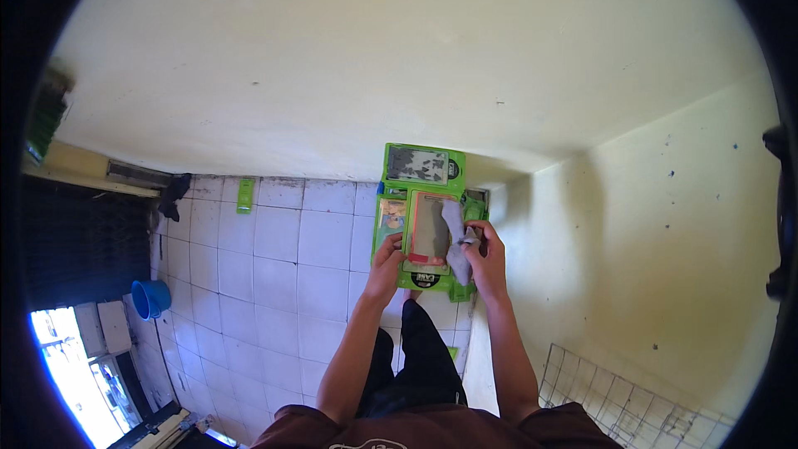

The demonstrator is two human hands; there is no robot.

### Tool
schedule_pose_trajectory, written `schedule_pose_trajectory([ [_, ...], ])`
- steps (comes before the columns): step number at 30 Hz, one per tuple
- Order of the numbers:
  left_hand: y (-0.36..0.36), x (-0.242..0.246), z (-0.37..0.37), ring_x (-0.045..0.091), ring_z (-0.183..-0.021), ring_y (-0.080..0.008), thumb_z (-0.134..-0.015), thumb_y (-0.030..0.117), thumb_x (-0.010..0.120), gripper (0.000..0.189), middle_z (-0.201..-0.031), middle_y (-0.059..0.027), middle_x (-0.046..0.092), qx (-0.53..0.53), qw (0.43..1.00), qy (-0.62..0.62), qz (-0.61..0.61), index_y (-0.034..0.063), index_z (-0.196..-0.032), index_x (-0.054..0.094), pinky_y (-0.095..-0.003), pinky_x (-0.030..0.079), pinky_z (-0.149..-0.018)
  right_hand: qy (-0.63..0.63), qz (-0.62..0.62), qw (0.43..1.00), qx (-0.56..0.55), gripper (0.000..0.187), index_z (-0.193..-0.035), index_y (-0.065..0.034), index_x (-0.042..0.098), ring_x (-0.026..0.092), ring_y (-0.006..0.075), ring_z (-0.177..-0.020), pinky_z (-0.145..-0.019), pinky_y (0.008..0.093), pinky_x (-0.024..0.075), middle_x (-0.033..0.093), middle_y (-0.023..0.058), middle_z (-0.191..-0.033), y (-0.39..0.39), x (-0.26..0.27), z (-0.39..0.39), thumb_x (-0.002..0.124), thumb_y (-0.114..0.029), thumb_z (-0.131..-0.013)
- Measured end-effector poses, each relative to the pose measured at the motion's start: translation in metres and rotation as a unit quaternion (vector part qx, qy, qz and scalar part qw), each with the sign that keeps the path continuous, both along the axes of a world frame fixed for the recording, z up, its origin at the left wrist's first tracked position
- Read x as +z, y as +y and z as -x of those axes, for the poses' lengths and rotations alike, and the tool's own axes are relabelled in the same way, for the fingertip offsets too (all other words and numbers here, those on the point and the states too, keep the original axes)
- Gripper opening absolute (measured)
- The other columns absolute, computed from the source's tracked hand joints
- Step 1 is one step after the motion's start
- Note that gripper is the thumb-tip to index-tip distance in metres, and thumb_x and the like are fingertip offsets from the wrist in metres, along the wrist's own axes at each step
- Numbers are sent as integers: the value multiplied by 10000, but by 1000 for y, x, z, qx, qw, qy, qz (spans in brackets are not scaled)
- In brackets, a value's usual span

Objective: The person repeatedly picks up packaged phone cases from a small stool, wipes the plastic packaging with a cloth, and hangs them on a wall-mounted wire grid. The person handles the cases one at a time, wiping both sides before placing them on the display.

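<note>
My left hand point(388, 265) grips the left edge of a green phone-case package point(430, 231) with a clear window and a pinkish-red border inside. My right hand point(486, 255) holds a crumpled grey cloth point(460, 243) over the package's right side. Just beyond it lies another green package point(424, 165), its window patchy grey and white. A further green package point(391, 215) with a yellowish insert shows under the left side of the held one. More green packaging is partly hidden below my right hand.
White tiles cover the floor, where a small green package point(245, 196) lies by the wall. A blue bucket point(151, 299) stands at the left, a dark cloth point(174, 196) near the corner. At lower right a wire grid rack point(614, 396) leans by the wall.
</note>
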State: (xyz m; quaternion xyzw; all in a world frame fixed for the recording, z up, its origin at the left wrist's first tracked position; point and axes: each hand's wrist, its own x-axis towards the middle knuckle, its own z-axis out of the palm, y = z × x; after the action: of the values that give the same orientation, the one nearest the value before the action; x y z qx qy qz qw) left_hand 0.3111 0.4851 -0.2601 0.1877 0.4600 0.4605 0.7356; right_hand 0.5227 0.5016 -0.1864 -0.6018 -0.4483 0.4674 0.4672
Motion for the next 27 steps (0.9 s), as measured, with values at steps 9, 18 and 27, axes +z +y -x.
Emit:
schedule_pose_trajectory([
  [9, -87, 159, 96, 713, -1035, -257, -1067, 503, 494, 576, -1198, -172, 699, 78, 942, -326, 12, 90, -1468, 518, -425, 570, -994, -216, -307, 869, 322, 352, -1148, -111, 699, 525, 350, -953, -891, 474, 412, 535, 123, -954, -94, 160, 150, 759, -221, -819],
  [18, -223, 212, 170, 642, -1226, -390, -1063, 667, 396, 789, -1402, -217, 617, 163, 830, -508, -162, 60, -1565, 446, -528, 532, -1057, -296, -432, 779, 346, 363, -1132, -124, 663, 534, 356, -937, -859, 502, 403, 521, 126, -987, -246, 182, 279, 783, -240, -810],
  [27, -304, 216, 210, 538, -1393, -362, -1019, 636, 486, 889, -1558, -190, 499, 203, 933, -268, -125, 76, -1674, 266, -535, 431, -1174, -263, -492, 810, 184, 256, -1024, -29, 657, 594, 354, -836, -747, 458, 488, 569, 138, -912, -218, 243, 339, 753, -28, -787],
])
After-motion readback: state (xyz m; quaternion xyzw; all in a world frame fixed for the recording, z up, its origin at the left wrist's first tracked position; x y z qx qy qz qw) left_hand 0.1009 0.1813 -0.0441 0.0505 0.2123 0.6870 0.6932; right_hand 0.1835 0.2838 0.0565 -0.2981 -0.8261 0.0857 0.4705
